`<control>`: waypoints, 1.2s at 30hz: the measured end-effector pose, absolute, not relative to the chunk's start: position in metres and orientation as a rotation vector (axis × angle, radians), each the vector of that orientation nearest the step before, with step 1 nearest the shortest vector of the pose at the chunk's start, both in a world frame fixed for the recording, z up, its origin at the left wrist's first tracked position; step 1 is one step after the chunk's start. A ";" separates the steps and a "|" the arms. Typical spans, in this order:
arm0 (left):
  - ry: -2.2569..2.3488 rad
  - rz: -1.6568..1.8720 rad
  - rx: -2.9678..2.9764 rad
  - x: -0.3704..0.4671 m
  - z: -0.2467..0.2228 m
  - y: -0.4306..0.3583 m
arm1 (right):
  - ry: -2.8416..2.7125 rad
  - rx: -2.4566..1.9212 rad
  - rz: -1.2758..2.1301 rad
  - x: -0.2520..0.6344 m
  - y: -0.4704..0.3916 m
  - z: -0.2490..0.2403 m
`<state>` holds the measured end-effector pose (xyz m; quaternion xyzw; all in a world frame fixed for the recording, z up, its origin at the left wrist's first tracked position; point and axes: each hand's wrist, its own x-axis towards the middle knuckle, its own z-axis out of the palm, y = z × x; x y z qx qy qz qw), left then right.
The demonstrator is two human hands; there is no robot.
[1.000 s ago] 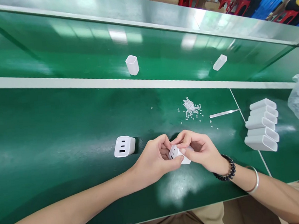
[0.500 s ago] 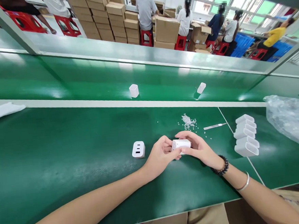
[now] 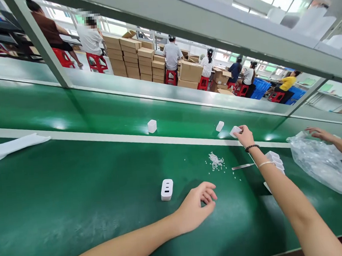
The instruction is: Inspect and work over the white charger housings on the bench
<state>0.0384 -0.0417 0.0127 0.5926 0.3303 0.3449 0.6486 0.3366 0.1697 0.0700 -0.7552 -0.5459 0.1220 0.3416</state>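
My right hand [image 3: 245,135] reaches out over the far green strip, its fingers shut on a white charger [image 3: 235,131]. My left hand [image 3: 197,204] rests low over the near work surface, fingers loosely curled, thumb apart, with nothing in it. To its left stands a white charger with port slots [image 3: 166,190] on its top face. Beyond the left hand lies a small pile of clear pellets [image 3: 216,160], with a pair of tweezers or similar slim metal tool [image 3: 242,166] beside it. Several white hollow housings [image 3: 274,158] are partly hidden by my right forearm.
On the far strip sit a white block [image 3: 152,126] and another white piece [image 3: 219,126]. A co-worker's hand [image 3: 320,134] touches a clear plastic bag [image 3: 317,164] at right. White cloth-like material [image 3: 14,148] lies at left. A metal frame post [image 3: 41,47] rises behind.
The charger both hands held is now in my right hand alone, moved forward and right to the far strip. My left hand has let go. A co-worker's hand has appeared at right.
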 end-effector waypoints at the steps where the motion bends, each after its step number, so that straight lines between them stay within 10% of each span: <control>1: 0.749 0.768 1.378 0.038 0.014 -0.042 | -1.357 -2.033 0.266 0.346 0.182 0.071; 12: 0.764 0.720 1.468 0.040 0.010 -0.041 | -1.048 -2.240 -0.054 0.366 0.203 0.063; 21: 0.773 0.730 1.515 0.043 0.008 -0.041 | -1.951 -1.606 -0.319 0.213 0.153 0.101; 26: 0.811 0.741 1.547 0.042 -0.003 -0.045 | -2.624 -0.705 0.387 0.119 0.050 0.088; 36: 0.771 0.834 1.484 0.037 0.014 -0.046 | -2.521 -0.781 0.991 0.132 0.008 0.074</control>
